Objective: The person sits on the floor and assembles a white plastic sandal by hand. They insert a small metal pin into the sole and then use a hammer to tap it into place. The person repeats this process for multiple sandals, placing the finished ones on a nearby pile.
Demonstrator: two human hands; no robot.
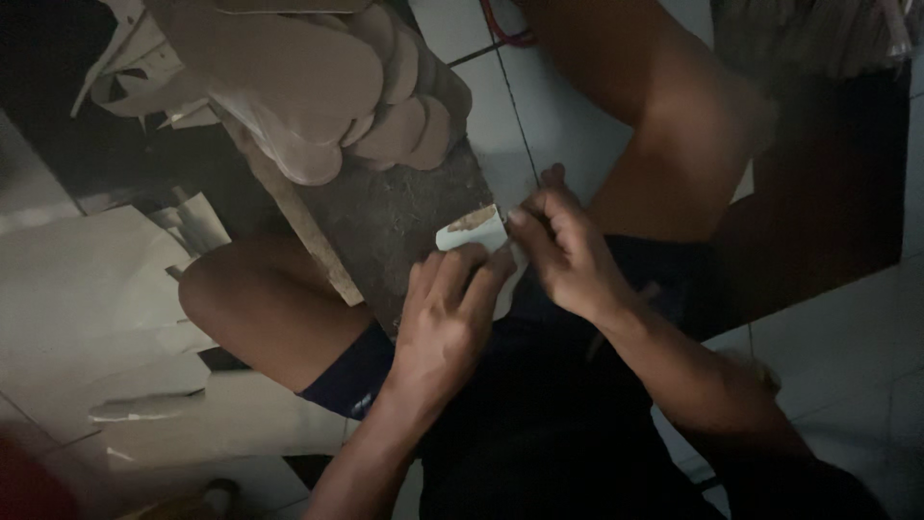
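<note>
Left hand (445, 313): laid palm down with fingers together, pressing flat on a small pale sheet piece (474, 231) that rests on the near corner of a dark board (399, 217). Only the far end of the piece shows beyond the fingertips.

Right hand (568, 252): just beside the left, fingers curled and pinched at the piece's right edge. Whether it grips a tool cannot be told in the dim light.

Beyond the left hand, at the board's far end, lies a stack of brown sole-shaped cutouts (318, 87). Left of that hand, past the bare knee (255, 299), pale sheets (87, 289) lie on the tiled floor (847, 366).
</note>
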